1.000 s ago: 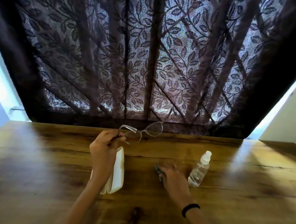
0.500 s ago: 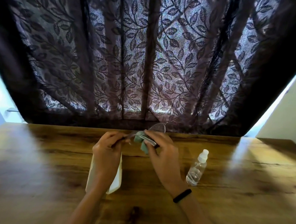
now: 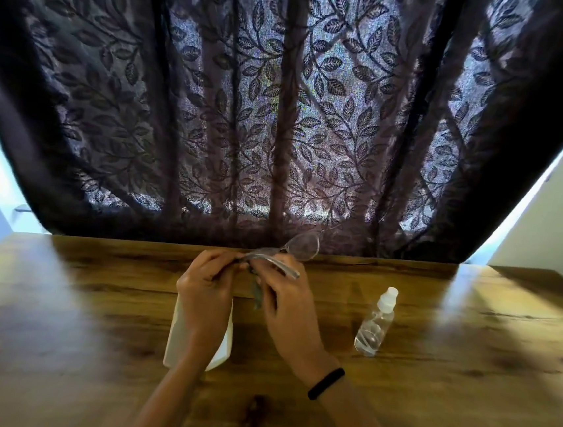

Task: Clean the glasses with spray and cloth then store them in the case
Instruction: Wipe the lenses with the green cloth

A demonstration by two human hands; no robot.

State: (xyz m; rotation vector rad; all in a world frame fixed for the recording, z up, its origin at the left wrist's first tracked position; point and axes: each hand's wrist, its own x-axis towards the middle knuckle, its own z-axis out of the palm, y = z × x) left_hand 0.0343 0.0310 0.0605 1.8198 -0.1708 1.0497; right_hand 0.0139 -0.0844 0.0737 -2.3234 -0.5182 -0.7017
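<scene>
Holding the glasses just above centre frame, both hands meet over the far part of the wooden table. The left hand sits left of centre with its fingers curled shut around the near end of the frame, pinching it at the top of the fist. The right hand, just beside it and touching it at the fingertips, is closed on the cloth, a small grey-green piece that shows only as a narrow strip hanging between the two palms; its upper part is pressed against the glasses where the thumbs come together, though whether it covers a lens cannot be told. One clear lens rises free above the hands toward the upper right, against the bottom edge of the dark leaf-patterned curtain, and one temple arm slants down to the right across the right fingers. A black band circles the right wrist. Beneath the left wrist, lower left of centre, lies the white case, flat on the table and mostly hidden by the forearm, so whether it is open or closed cannot be told. Right of the hands and clearly apart from them lies the clear bottle with a white cap, its cap end pointing toward the curtain. Bright light falls on the table at the left and right sides of the frame.
</scene>
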